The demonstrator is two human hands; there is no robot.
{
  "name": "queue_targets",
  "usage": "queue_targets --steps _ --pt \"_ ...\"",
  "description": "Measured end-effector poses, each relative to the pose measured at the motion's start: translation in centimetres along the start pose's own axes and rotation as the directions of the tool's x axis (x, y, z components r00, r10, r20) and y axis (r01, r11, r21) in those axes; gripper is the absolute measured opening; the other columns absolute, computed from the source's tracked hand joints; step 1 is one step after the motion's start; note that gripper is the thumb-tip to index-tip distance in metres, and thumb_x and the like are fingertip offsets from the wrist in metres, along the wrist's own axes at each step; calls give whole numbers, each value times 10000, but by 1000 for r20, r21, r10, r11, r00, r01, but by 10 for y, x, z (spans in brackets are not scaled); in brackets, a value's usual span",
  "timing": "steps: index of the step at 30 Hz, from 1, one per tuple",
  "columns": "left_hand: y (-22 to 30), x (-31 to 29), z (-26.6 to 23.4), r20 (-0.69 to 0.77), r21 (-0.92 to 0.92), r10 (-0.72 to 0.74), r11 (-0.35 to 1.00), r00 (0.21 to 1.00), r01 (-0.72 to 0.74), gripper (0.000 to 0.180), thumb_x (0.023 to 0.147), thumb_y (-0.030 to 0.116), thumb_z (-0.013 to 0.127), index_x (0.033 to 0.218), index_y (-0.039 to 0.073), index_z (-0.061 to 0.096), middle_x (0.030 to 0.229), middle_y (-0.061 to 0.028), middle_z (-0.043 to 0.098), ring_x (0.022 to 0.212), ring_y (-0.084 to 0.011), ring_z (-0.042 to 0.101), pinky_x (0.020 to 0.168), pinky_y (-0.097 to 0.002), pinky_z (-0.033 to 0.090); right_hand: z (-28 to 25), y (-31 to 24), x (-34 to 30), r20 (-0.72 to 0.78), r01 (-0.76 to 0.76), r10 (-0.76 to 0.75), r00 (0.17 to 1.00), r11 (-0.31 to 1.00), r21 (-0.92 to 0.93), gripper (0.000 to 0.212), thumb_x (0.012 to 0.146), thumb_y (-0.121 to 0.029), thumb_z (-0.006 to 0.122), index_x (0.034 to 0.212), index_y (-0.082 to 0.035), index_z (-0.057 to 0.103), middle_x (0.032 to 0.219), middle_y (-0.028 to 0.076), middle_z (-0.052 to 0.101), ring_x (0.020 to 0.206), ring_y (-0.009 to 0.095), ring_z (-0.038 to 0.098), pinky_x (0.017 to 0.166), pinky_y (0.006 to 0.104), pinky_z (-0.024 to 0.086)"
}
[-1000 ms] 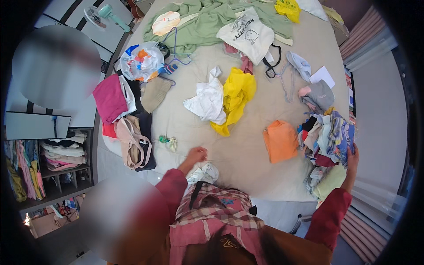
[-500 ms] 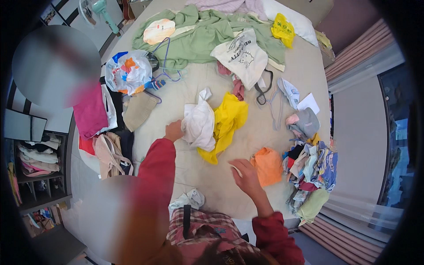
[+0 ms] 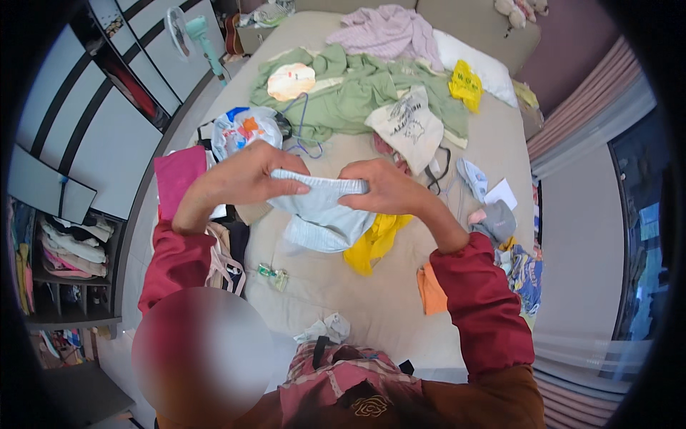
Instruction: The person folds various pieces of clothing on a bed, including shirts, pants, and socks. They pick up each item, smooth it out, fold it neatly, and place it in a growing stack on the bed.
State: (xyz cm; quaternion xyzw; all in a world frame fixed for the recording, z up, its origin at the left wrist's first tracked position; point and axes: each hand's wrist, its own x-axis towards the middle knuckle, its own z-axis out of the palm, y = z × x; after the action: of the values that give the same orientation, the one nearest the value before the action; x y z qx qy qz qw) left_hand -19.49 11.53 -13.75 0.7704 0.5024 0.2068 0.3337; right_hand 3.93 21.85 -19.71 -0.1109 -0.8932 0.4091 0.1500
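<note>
My left hand (image 3: 261, 175) and my right hand (image 3: 375, 187) are both closed on a pale blue garment with a gathered elastic waistband (image 3: 321, 214), likely shorts. They pinch the waistband near its two ends, thumbs toward me. The garment hangs above the bed, its lower part bunched. Behind it and partly covered lies a yellow cloth (image 3: 375, 247). An orange folded cloth (image 3: 431, 289) sits on the bed near my right forearm, which hides some of it.
On the left stand a magenta folded garment (image 3: 180, 179) and a plastic bag (image 3: 246, 132). A green blanket (image 3: 343, 86) and a cream tote bag (image 3: 411, 125) lie farther back. A purple hanger (image 3: 304, 121) and small green packets (image 3: 275, 275) rest on the bed. More clothes (image 3: 525, 279) are piled right.
My hands have come up and together and now grip the pale garment. The white bundle beside the yellow cloth no longer shows on the bed. The view has shifted.
</note>
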Motion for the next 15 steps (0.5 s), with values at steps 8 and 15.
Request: queue_targets --steps 8,15 --pt "98 -36 -58 -357 439 294 890 887 -119 213 777 158 686 882 -22 641 730 -163 607 628 -280 571 599 -340 454 -97 -128 -21 -261 78 -184 948 927 -367 264 721 -202 723 872 -16 611 719 120 580 666 274 556 624 339 445" --pt "107 -37 -65 -324 85 -7 996 946 37 250 872 245 628 852 -3 647 694 43 539 632 -36 438 537 -220 349 -123 -152 -28 -221 -155 99 970 955 -255 285 765 -251 705 839 10 622 734 81 604 686 144 534 638 289 436"
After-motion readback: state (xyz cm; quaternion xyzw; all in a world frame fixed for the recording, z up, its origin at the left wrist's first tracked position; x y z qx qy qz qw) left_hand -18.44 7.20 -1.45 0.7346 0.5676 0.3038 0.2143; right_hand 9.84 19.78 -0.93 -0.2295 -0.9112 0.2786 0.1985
